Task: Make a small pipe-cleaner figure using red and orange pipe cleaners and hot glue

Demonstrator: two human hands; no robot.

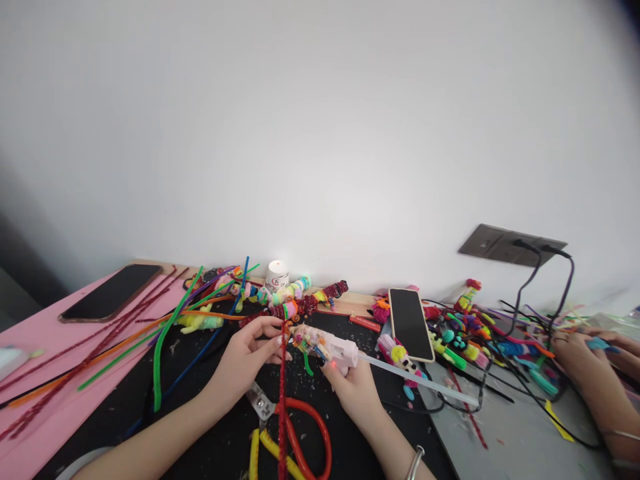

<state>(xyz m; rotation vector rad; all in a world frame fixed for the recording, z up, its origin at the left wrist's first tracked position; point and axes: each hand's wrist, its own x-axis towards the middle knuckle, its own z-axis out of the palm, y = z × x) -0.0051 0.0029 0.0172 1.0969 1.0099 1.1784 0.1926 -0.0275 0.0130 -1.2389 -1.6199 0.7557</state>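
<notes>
My left hand [255,343] is closed, pinching a red tinsel pipe cleaner [283,407] that hangs down toward me. In my right hand [355,390] is a pale pink hot glue gun [340,350], its nozzle end toward my left fingertips. A long translucent glue stick [415,377] sticks out of its back, and a small red light glows on its side. Colourful bits cover the gun's front, so the nozzle tip is hard to make out. Red-handled scissors [327,440] and a yellow-handled tool [255,457] lie below my hands.
Loose pipe cleaners [165,340] spread across a pink board [60,327] with a phone [110,292]. Behind my hands are fuzzy figures [290,293] and a paper cup [277,275]. Rightward are another phone [411,323], black cables [517,313], a wall outlet [493,247] and another person's hands [580,353].
</notes>
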